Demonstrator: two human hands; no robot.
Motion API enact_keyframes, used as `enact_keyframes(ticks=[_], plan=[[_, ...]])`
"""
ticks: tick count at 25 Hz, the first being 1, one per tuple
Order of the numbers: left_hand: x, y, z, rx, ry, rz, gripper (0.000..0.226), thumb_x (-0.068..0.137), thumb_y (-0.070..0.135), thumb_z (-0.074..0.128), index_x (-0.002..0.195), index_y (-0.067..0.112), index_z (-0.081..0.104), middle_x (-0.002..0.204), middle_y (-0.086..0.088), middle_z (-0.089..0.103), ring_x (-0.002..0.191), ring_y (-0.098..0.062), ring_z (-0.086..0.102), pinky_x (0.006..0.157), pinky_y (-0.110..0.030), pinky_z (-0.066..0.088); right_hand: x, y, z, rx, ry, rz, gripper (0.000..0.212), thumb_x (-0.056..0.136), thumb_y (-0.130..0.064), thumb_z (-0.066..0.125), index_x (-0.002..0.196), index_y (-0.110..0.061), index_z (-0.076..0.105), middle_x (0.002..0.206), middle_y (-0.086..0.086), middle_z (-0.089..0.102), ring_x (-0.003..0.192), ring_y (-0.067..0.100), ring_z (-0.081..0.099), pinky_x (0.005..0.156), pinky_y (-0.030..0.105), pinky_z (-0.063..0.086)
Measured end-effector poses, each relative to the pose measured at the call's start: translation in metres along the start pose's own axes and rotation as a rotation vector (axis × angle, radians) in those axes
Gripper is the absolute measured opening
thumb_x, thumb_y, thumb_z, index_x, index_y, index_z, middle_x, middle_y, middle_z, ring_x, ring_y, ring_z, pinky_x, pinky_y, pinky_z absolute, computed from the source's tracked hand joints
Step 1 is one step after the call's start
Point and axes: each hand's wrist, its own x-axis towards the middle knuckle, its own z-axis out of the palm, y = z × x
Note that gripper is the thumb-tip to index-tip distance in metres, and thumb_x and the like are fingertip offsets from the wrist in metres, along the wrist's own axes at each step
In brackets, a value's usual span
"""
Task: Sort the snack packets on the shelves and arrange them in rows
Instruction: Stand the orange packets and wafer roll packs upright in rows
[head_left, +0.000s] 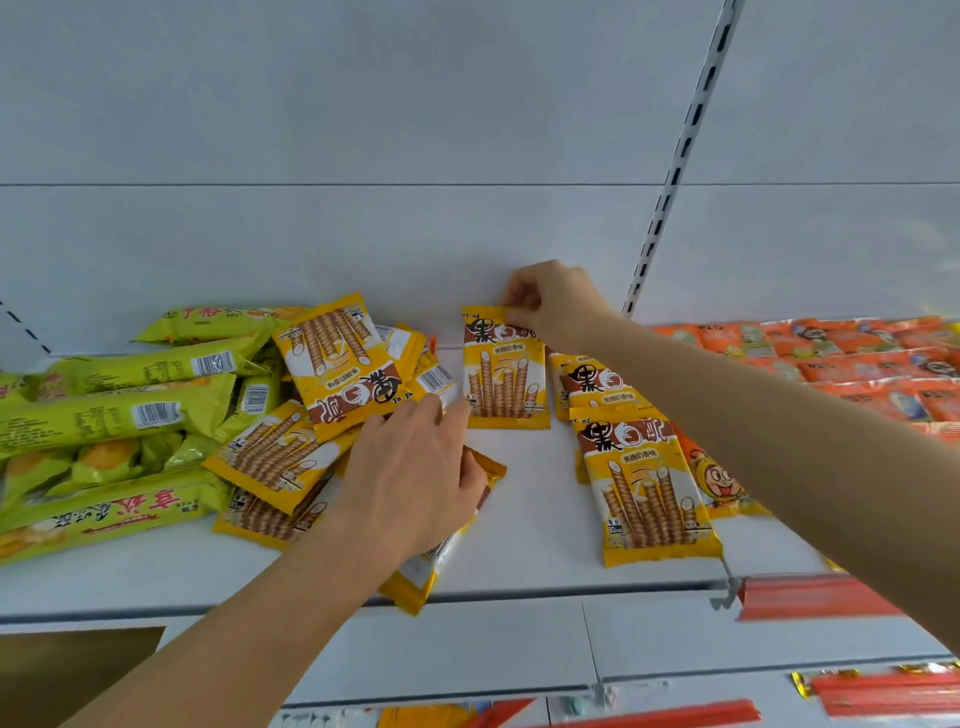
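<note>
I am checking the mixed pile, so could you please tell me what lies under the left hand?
Under the left hand lies a yellow wafer-roll packet, its lower end overhanging the shelf edge, and a brown-ended packet showing beside the fingers. The hand covers their middles, so anything beneath is hidden.

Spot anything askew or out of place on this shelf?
Yes. One yellow wafer-roll packet lies upside down atop the jumbled pile, and another yellow packet overhangs the shelf edge under the left hand.

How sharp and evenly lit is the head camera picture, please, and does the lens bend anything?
Head view: light is soft and even, shadows faint; the yellow wafer packet under the right hand reads sharp; the orange packets and red price strip smear toward the right edge; the wide lens leans the slotted upright.
</note>
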Motion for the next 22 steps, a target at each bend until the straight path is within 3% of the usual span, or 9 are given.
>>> enact_keyframes(ticks=[3,7,10,13,17,19,22], plan=[[-0.003,-0.002,0.002,-0.006,0.014,-0.02,0.043,0.093,0.045,0.029,0.123,0.025,0.052,0.108,0.003,0.057,0.097,-0.014,0.055,0.08,-0.033,0.051,-0.001,0.007,0.014,-0.254,0.048,-0.061,0.006,0.091,-0.018,0.071,0.095,-0.019,0.067,0.093,0.003,0.069,0.085,0.025,0.064,0.073,0.033,0.054],[-0.005,-0.007,0.006,-0.208,0.061,0.02,0.025,0.097,0.041,0.048,0.113,0.025,0.058,0.106,0.006,0.055,0.096,-0.011,0.054,0.079,-0.028,0.054,-0.004,0.013,0.023,-0.62,0.151,-0.217,0.017,0.094,-0.024,0.068,0.106,-0.012,0.064,0.1,0.007,0.067,0.094,0.033,0.062,0.065,0.033,0.041],[-0.004,-0.011,0.006,-0.497,0.131,-0.034,0.009,0.095,0.028,0.063,0.104,0.025,0.062,0.106,0.01,0.054,0.097,-0.006,0.052,0.083,-0.02,0.049,-0.017,0.003,0.019,-0.585,0.272,-0.287,0.017,0.094,-0.026,0.068,0.104,-0.013,0.066,0.096,0.006,0.068,0.098,0.03,0.058,0.069,0.036,0.044],[-0.003,-0.013,0.006,-0.644,0.241,-0.066,0.017,0.095,0.006,0.06,0.098,0.023,0.064,0.103,0.009,0.058,0.094,-0.005,0.057,0.077,-0.019,0.053,-0.043,-0.014,0.008,-0.271,0.049,-0.233,0.013,0.094,-0.028,0.059,0.097,-0.02,0.069,0.087,-0.004,0.07,0.089,0.021,0.063,0.075,0.037,0.054],[-0.008,-0.016,0.01,-0.629,0.347,-0.018,0.019,0.094,0.0,0.06,0.096,0.018,0.065,0.097,0.007,0.06,0.088,-0.006,0.058,0.074,-0.012,0.048,-0.086,-0.041,0.005,-0.268,-0.397,-0.23,0.026,0.094,-0.043,0.058,0.086,-0.024,0.074,0.077,-0.014,0.069,0.077,0.011,0.064,0.079,0.029,0.053],[-0.009,-0.013,0.01,-0.645,0.362,-0.027,0.018,0.093,0.0,0.062,0.094,0.018,0.065,0.095,0.006,0.06,0.087,-0.007,0.058,0.074,-0.017,0.049,-0.096,-0.054,0.013,-0.294,-0.497,-0.238,0.023,0.093,-0.044,0.061,0.089,-0.028,0.076,0.08,-0.013,0.071,0.082,0.011,0.064,0.082,0.028,0.05],[-0.011,-0.013,0.001,-0.701,0.383,-0.035,0.016,0.093,0.005,0.063,0.094,0.021,0.063,0.093,0.009,0.061,0.085,-0.006,0.059,0.072,-0.024,0.05,-0.1,-0.059,0.02,-0.241,-0.489,-0.169,0.024,0.087,-0.027,0.065,0.111,-0.026,0.07,0.086,-0.007,0.069,0.086,0.016,0.064,0.083,0.031,0.051]])
